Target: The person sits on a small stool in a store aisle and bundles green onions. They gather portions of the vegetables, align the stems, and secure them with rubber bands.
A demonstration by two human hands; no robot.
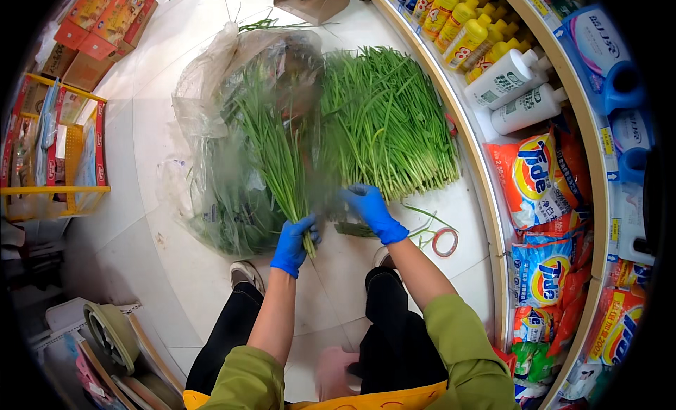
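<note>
My left hand (296, 243), in a blue glove, is closed around the pale stem ends of a bunch of garlic chives (274, 167). The leaves fan up and away over a large clear plastic bag (198, 103), which has more greens inside. My right hand (374, 213), gloved in blue too, is beside the lower edge of a broad pile of garlic chives (385, 119) laid on the floor. Its fingers are bent, and a blur over the fingertips hides whether they pinch anything. Below the pile lies a red-rimmed roll of tape (444, 242) among loose stalks.
Shelving (494, 241) curves along the right, bearing Tide detergent bags (528, 183), white bottles (501, 80) and yellow bottles (467, 37). To the left are a yellow-edged basket (55, 189) and cardboard boxes (100, 24). A brown open container (311, 6) sits on the floor ahead; a pink stool (335, 370) is below me.
</note>
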